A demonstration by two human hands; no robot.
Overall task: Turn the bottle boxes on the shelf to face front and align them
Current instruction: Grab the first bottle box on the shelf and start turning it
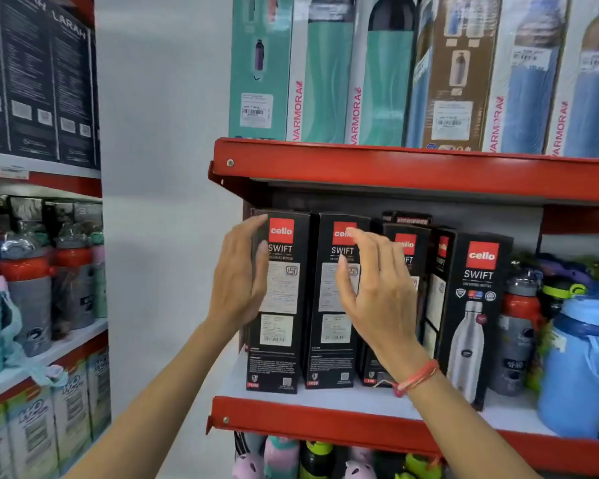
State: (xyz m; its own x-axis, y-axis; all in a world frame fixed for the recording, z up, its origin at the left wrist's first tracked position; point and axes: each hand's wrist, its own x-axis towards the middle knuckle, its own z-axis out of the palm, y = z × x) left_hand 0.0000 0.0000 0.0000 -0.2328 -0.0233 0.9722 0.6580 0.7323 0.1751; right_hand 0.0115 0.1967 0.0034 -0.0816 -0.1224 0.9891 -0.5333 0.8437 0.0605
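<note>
Red-edged white shelf [360,397] by a pale wall [163,167]; both hands' fingers [367,247] spread, nothing gripped.

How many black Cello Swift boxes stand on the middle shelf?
5 in front: leftmost box at the left hand, second box, third and fourth behind the right hand, rightmost facing front. Another top shows behind; more may hide.

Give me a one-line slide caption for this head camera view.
Left hand on the leftmost black bottle box, open right hand before the next box, red shelf.
</note>
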